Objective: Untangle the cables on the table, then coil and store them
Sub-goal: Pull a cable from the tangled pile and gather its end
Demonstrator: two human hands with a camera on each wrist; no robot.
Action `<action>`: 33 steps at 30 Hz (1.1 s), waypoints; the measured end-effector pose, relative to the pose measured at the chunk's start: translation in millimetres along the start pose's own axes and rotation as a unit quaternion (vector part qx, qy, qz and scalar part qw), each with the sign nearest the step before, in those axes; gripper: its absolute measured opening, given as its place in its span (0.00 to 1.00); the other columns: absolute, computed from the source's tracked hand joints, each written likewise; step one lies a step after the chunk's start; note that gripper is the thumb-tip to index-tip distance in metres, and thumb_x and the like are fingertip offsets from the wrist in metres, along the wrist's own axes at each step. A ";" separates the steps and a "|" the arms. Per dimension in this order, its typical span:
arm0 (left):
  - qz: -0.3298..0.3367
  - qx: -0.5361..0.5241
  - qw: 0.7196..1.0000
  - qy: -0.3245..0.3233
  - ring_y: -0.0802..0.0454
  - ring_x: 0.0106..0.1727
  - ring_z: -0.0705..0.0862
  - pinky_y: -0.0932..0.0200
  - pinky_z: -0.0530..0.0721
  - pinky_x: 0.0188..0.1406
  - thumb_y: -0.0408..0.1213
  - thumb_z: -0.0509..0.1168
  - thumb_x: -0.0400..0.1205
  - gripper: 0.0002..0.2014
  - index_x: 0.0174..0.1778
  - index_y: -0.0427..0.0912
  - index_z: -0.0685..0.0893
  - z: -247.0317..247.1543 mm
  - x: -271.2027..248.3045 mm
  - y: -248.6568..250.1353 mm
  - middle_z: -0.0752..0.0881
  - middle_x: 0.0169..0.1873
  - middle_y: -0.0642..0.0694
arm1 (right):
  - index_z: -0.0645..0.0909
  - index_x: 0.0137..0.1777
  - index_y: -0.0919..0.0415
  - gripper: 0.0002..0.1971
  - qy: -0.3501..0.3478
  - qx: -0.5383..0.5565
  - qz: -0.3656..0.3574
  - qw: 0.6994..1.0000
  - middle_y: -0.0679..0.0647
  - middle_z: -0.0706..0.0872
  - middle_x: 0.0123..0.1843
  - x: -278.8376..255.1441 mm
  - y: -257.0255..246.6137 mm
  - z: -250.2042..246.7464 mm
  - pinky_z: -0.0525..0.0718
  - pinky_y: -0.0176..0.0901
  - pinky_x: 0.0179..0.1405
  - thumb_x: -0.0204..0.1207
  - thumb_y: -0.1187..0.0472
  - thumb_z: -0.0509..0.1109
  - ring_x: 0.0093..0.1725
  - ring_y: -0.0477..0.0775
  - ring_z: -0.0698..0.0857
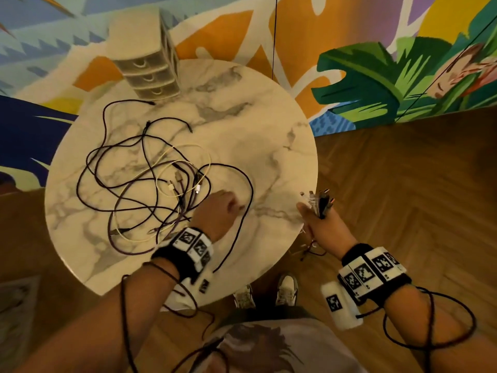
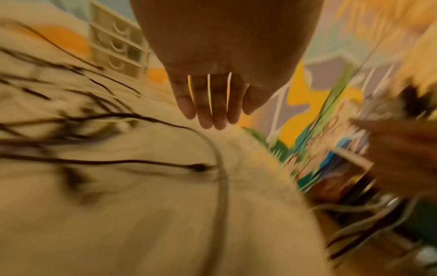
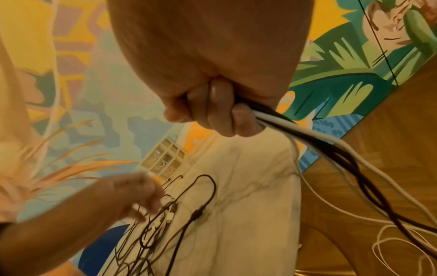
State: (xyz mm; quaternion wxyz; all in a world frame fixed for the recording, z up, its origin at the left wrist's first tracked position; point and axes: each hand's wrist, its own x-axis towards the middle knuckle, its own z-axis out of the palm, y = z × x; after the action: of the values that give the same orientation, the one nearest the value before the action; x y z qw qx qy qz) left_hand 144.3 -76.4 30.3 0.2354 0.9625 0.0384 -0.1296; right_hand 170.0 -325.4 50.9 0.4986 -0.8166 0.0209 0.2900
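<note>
From the head view we see the whole round marble worktop [image 1: 269, 135], with a tangle of cables [image 1: 150, 184] spread across the left and centre of the frame and a small drawer unit [image 1: 148, 74] at the upper left edge. Only the right wrist view shows the grip: our right hand [image 3: 212, 108] has its fingers curled round a bundle of cables [image 3: 307, 134], black and white, that trails off the worktop's edge toward the wooden floor [image 3: 390, 149] at the lower right. In the head view their plug ends stick up from that fist.

Our left hand [image 1: 220, 211] hangs over the worktop at the tangle's right edge, just beside a dark loop. The left wrist view shows its fingers [image 2: 212, 108] straight and together, gripping nothing, though that picture is badly blurred, so contact with the cable is unclear.
</note>
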 end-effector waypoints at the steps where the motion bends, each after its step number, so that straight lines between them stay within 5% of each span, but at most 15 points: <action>1: -0.021 0.047 0.998 -0.044 0.41 0.54 0.81 0.50 0.77 0.52 0.41 0.58 0.83 0.08 0.49 0.42 0.81 1.1 -6.1 -20.3 0.83 0.48 0.45 | 0.78 0.24 0.61 0.30 0.002 0.034 0.009 0.999 0.55 0.79 0.20 0.7 2.0 3.3 0.72 0.42 0.30 0.86 0.47 0.56 0.18 0.45 0.72; 4: -0.039 0.094 0.983 -0.150 0.45 0.45 0.84 0.52 0.80 0.44 0.51 0.55 0.81 0.13 0.38 0.49 0.80 6.8 -26.6 -61.9 0.86 0.41 0.46 | 0.87 0.47 0.64 0.26 -0.017 0.124 0.027 0.992 0.57 0.76 0.20 -1.7 4.9 13.8 0.70 0.33 0.23 0.89 0.56 0.47 0.17 0.45 0.69; 6: -0.014 0.082 0.978 -0.190 0.50 0.35 0.80 0.53 0.79 0.38 0.58 0.55 0.80 0.19 0.29 0.49 0.74 16.3 -40.2 -73.6 0.82 0.31 0.49 | 0.81 0.63 0.55 0.23 -0.040 0.133 0.033 0.990 0.62 0.81 0.26 -4.2 8.0 20.6 0.69 0.35 0.20 0.89 0.56 0.43 0.18 0.47 0.68; 9: 0.024 0.115 0.967 -0.225 0.53 0.35 0.77 0.56 0.75 0.35 0.64 0.60 0.77 0.18 0.34 0.52 0.73 30.9 -60.3 -68.1 0.77 0.31 0.54 | 0.75 0.69 0.46 0.20 -0.060 0.147 0.049 0.986 0.64 0.85 0.32 -5.4 13.1 30.5 0.67 0.38 0.19 0.89 0.54 0.43 0.20 0.48 0.64; 14: 0.074 0.163 0.951 -0.251 0.43 0.51 0.83 0.54 0.79 0.46 0.49 0.56 0.83 0.13 0.52 0.45 0.79 43.4 -66.4 -37.9 0.84 0.49 0.43 | 0.84 0.59 0.62 0.24 -0.077 0.118 0.068 0.988 0.60 0.79 0.25 -4.2 13.8 50.9 0.66 0.40 0.20 0.88 0.56 0.45 0.19 0.49 0.67; 18: 0.136 0.163 0.955 -0.207 0.41 0.47 0.84 0.50 0.81 0.44 0.49 0.51 0.86 0.16 0.55 0.43 0.78 32.4 -57.8 10.6 0.85 0.47 0.41 | 0.86 0.52 0.61 0.27 -0.120 0.092 0.071 0.986 0.54 0.73 0.21 -4.3 12.9 70.2 0.65 0.39 0.20 0.87 0.46 0.48 0.18 0.47 0.68; 22: 0.180 0.152 0.955 -0.179 0.40 0.43 0.83 0.49 0.78 0.37 0.46 0.52 0.86 0.15 0.58 0.40 0.76 22.0 -54.7 42.8 0.84 0.43 0.40 | 0.82 0.39 0.63 0.21 -0.078 0.125 0.041 0.988 0.53 0.68 0.23 0.5 -1.7 77.5 0.64 0.39 0.21 0.86 0.53 0.55 0.20 0.47 0.64; 28: 0.110 0.172 0.967 -0.152 0.45 0.55 0.79 0.51 0.71 0.57 0.46 0.52 0.85 0.15 0.50 0.44 0.82 22.7 -60.1 -44.2 0.83 0.50 0.46 | 0.65 0.26 0.57 0.23 0.071 0.275 0.010 0.959 0.47 0.65 0.18 14.8 -24.4 33.3 0.62 0.35 0.16 0.85 0.53 0.58 0.16 0.45 0.62; 33: 0.061 0.216 0.973 -0.051 0.45 0.46 0.84 0.50 0.78 0.54 0.50 0.48 0.76 0.21 0.45 0.50 0.87 -6.7 -60.9 -111.4 0.87 0.41 0.50 | 0.69 0.29 0.59 0.22 0.135 0.283 0.026 0.949 0.47 0.64 0.17 26.9 -27.0 8.4 0.61 0.35 0.15 0.85 0.51 0.56 0.14 0.44 0.61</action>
State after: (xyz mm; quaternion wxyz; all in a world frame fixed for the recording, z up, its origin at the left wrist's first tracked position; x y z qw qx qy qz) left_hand 72.1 24.6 2.9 0.0307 0.9831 -0.0612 -0.1696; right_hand 197.3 -298.0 56.5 0.6941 -0.6726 0.1902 0.1721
